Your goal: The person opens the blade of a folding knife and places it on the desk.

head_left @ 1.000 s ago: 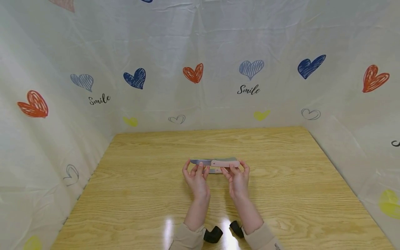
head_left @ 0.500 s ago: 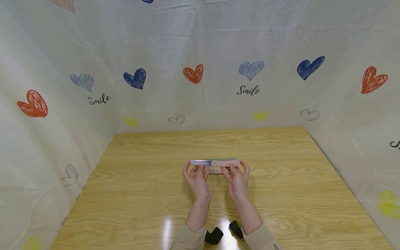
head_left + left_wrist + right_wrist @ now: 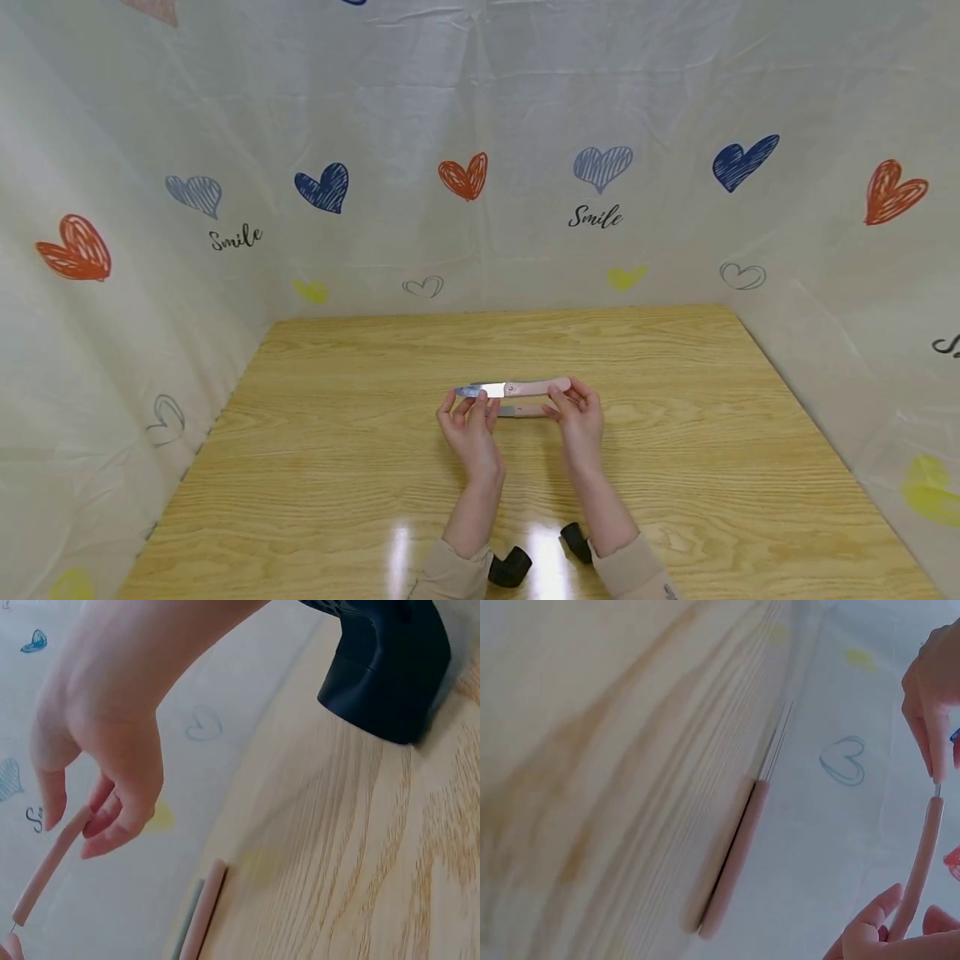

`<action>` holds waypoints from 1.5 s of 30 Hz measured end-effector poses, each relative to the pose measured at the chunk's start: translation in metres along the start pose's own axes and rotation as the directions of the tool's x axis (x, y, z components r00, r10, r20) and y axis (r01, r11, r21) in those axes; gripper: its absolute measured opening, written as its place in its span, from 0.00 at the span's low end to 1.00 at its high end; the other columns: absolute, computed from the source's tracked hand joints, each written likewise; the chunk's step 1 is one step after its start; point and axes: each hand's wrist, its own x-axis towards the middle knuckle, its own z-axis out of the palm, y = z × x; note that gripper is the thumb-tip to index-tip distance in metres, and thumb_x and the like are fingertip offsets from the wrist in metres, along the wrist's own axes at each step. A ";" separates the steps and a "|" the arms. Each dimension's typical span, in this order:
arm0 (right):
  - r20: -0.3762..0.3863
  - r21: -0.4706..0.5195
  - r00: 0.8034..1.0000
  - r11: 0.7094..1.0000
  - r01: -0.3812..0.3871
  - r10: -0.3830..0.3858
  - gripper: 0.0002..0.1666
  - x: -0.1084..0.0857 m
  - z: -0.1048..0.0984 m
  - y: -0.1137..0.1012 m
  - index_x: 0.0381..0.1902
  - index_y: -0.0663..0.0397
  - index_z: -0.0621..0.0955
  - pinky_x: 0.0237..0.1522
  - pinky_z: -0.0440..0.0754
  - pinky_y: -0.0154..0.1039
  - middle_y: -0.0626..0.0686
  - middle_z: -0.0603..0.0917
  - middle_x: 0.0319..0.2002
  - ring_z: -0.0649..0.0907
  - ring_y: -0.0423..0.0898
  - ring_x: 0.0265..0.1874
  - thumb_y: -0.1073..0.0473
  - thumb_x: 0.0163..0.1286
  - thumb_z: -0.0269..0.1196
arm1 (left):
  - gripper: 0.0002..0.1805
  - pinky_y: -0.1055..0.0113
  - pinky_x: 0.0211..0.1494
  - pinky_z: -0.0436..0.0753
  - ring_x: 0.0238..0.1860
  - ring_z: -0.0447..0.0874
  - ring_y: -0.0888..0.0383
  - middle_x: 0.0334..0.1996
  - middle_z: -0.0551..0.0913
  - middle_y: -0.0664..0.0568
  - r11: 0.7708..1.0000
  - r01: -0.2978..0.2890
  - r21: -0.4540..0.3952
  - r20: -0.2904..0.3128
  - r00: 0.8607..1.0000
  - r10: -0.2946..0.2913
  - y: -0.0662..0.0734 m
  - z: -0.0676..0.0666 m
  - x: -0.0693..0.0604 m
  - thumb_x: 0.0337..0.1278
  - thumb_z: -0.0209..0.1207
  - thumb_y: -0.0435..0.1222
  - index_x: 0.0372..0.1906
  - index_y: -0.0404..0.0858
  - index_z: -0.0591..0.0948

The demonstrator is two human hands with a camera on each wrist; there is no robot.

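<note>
Both hands hold a knife with a pale pink handle point(image 3: 536, 387) up off the table, its blade pointing left. My left hand point(image 3: 474, 442) pinches the blade between thumb and fingers. At the other side my right hand point(image 3: 581, 433) grips the end of the handle; the left wrist view shows these fingers point(image 3: 120, 825) around it. A second pink-handled knife point(image 3: 735, 862) lies on the table below, partly covered by the fingers in the head view. Beside it in the left wrist view is a grey-green handle point(image 3: 189, 919), mostly hidden behind the held knife in the head view.
The wood-grain table point(image 3: 337, 467) meets a white curtain point(image 3: 525, 100) printed with hearts at the back and both sides. Black wrist-worn devices point(image 3: 510, 567) sit at the sleeve cuffs, low in the head view.
My right hand has shifted slightly right, and its fingers no longer cover the lower knife's handle as much. The held knife's handle end has risen a little, hiding more of the grey-green handle.
</note>
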 end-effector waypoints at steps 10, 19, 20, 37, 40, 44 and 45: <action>0.222 -0.464 0.975 0.878 0.118 -0.013 0.41 0.014 -0.023 -0.018 0.69 0.67 0.65 0.53 0.76 0.38 0.61 0.73 0.57 0.73 0.49 0.55 0.57 0.65 0.69 | 0.35 0.67 0.52 0.84 0.43 0.81 0.61 0.48 0.71 0.42 0.990 -0.005 0.140 0.178 0.984 -0.020 0.010 -0.012 0.007 0.59 0.59 0.23 0.68 0.20 0.58; 0.410 -0.590 0.904 0.792 0.161 0.122 0.44 0.019 -0.055 -0.033 0.74 0.61 0.61 0.62 0.71 0.54 0.61 0.68 0.64 0.64 0.57 0.66 0.54 0.66 0.67 | 0.37 0.70 0.54 0.82 0.58 0.76 0.47 0.59 0.73 0.38 0.862 0.008 0.507 0.338 0.918 -0.208 0.031 -0.043 0.021 0.58 0.65 0.29 0.70 0.27 0.63; 0.415 -0.593 0.900 0.790 0.154 0.136 0.44 0.018 -0.058 -0.033 0.74 0.60 0.61 0.62 0.71 0.53 0.61 0.68 0.64 0.64 0.57 0.66 0.54 0.66 0.67 | 0.37 0.70 0.53 0.82 0.58 0.76 0.45 0.59 0.73 0.37 0.850 0.006 0.526 0.351 0.909 -0.224 0.033 -0.046 0.022 0.57 0.65 0.29 0.70 0.26 0.64; 0.437 -0.779 0.829 0.608 0.154 0.349 0.52 0.009 -0.077 -0.029 0.71 0.70 0.61 0.63 0.68 0.61 0.65 0.71 0.63 0.67 0.64 0.65 0.50 0.59 0.73 | 0.37 0.65 0.47 0.85 0.54 0.77 0.41 0.57 0.73 0.29 0.609 -0.013 0.793 0.349 0.829 -0.436 0.048 -0.073 0.028 0.52 0.68 0.29 0.67 0.22 0.66; 0.430 -0.801 0.821 0.579 0.154 0.376 0.53 0.008 -0.077 -0.027 0.70 0.75 0.61 0.62 0.69 0.60 0.66 0.72 0.62 0.68 0.65 0.63 0.51 0.58 0.73 | 0.39 0.63 0.48 0.85 0.54 0.77 0.40 0.58 0.73 0.28 0.556 -0.036 0.830 0.352 0.808 -0.473 0.048 -0.077 0.028 0.51 0.69 0.29 0.66 0.20 0.66; 0.407 -0.826 0.814 0.548 0.134 0.415 0.54 0.006 -0.076 -0.027 0.69 0.77 0.60 0.62 0.71 0.60 0.67 0.72 0.62 0.69 0.65 0.63 0.49 0.58 0.73 | 0.38 0.63 0.46 0.85 0.51 0.79 0.43 0.55 0.76 0.29 0.502 -0.056 0.863 0.344 0.794 -0.502 0.048 -0.080 0.028 0.49 0.70 0.30 0.64 0.18 0.68; 0.401 -0.831 0.813 0.541 0.129 0.422 0.55 0.005 -0.075 -0.027 0.69 0.77 0.60 0.61 0.71 0.59 0.67 0.72 0.62 0.69 0.65 0.62 0.49 0.58 0.73 | 0.37 0.63 0.45 0.85 0.50 0.79 0.44 0.53 0.77 0.30 0.489 -0.063 0.870 0.343 0.790 -0.508 0.048 -0.081 0.028 0.49 0.70 0.30 0.63 0.18 0.68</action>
